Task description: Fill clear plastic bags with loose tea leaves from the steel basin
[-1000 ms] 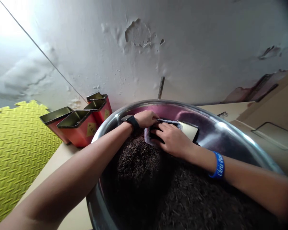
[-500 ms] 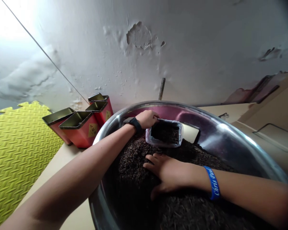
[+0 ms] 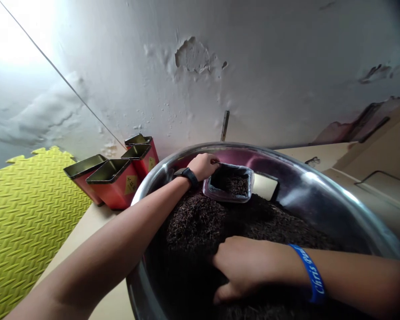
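My left hand (image 3: 203, 166) is shut with its fingers hooked over the near corner of a clear plastic tub (image 3: 228, 184), which holds some dark leaves. The tub rests tilted at the far side of a large stainless steel basin (image 3: 313, 189). The basin is heaped with dark loose tea leaves (image 3: 200, 222). My right hand (image 3: 246, 266) is pushed into the near side of the heap, well away from the tub. Its fingertips are buried and hidden. A pale flat rectangular piece (image 3: 265, 186) lies behind the tub.
Several open red tins (image 3: 115, 184) with yellow labels stand on a cream surface (image 3: 90, 222) left of the basin. A yellow-green foam mat (image 3: 30, 231) lies further left. A peeling white wall (image 3: 136, 80) rises behind, with a metal strip (image 3: 224, 126) near the rim.
My right hand has moved from the tub, first onto the heap, then nearer me and deeper into the leaves. The tub now shows leaves inside. My left hand stays on its corner.
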`<action>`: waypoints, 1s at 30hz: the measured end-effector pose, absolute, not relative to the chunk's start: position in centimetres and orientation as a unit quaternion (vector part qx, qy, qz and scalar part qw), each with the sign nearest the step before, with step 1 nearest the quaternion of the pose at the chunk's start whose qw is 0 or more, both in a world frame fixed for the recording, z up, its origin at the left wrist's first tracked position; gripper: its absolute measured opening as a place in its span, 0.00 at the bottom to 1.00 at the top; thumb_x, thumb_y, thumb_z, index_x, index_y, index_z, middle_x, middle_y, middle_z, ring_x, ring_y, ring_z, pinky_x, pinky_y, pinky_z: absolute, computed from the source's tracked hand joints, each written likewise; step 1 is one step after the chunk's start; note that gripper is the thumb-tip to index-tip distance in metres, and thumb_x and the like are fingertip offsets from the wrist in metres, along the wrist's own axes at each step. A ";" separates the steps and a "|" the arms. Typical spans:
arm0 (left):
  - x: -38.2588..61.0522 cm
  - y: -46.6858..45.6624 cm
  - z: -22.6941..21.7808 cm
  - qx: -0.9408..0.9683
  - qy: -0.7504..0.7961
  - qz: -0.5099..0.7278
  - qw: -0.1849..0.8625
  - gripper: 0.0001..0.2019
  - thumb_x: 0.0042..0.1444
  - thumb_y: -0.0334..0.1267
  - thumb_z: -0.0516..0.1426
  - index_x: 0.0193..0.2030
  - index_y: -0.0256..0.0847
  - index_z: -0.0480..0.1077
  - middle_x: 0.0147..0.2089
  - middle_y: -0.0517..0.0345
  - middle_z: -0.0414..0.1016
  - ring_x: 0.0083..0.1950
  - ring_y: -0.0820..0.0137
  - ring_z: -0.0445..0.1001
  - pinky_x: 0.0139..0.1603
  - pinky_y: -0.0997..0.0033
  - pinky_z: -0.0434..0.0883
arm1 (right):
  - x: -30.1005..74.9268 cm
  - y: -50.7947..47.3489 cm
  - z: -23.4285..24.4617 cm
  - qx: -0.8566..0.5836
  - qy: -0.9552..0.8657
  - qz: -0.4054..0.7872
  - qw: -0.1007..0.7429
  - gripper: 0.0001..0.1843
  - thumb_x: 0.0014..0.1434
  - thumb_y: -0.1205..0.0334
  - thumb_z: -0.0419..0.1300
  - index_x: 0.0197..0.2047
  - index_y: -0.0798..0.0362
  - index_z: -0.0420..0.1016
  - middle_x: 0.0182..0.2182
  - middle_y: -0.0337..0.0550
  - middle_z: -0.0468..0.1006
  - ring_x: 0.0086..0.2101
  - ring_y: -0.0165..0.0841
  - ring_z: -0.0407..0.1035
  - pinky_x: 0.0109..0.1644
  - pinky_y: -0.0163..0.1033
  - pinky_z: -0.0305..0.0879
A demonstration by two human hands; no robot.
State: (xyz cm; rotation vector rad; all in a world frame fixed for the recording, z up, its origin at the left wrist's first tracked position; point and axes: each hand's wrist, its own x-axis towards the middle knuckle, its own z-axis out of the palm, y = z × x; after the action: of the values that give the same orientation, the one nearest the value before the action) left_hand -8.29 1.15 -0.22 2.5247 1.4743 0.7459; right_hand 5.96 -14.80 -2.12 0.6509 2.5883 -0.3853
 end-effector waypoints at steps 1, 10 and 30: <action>-8.3 1.1 -0.1 0.839 0.482 0.244 0.063 0.13 0.57 0.40 0.53 0.44 0.38 0.72 0.43 0.54 0.75 0.42 0.68 0.70 0.46 0.71 0.66 | 6.0 -14.9 -2.0 0.228 0.940 -0.129 0.217 0.27 0.51 0.41 0.54 0.36 0.58 0.78 0.28 0.53 0.78 0.26 0.40 0.71 0.26 0.40 0.61; -8.3 1.1 0.4 0.857 0.458 0.224 0.071 0.13 0.54 0.40 0.52 0.42 0.41 0.74 0.42 0.56 0.76 0.41 0.68 0.72 0.43 0.71 0.66 | 8.2 -7.9 0.4 0.345 0.930 0.032 -0.121 0.20 0.60 0.51 0.51 0.50 0.54 0.69 0.44 0.50 0.74 0.43 0.40 0.68 0.43 0.44 0.63; -8.4 1.1 0.3 0.849 0.468 0.227 0.092 0.12 0.53 0.42 0.53 0.41 0.42 0.74 0.40 0.57 0.76 0.40 0.68 0.72 0.41 0.73 0.65 | 6.3 -13.8 -3.7 0.218 0.946 -0.215 0.110 0.44 0.41 0.35 0.59 0.54 0.58 0.66 0.49 0.56 0.69 0.45 0.49 0.66 0.44 0.47 0.64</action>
State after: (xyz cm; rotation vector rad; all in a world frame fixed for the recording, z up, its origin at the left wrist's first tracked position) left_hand -8.37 1.14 0.26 2.5208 1.3897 0.6749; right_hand 6.34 -13.78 -3.72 0.6397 2.7795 -0.6307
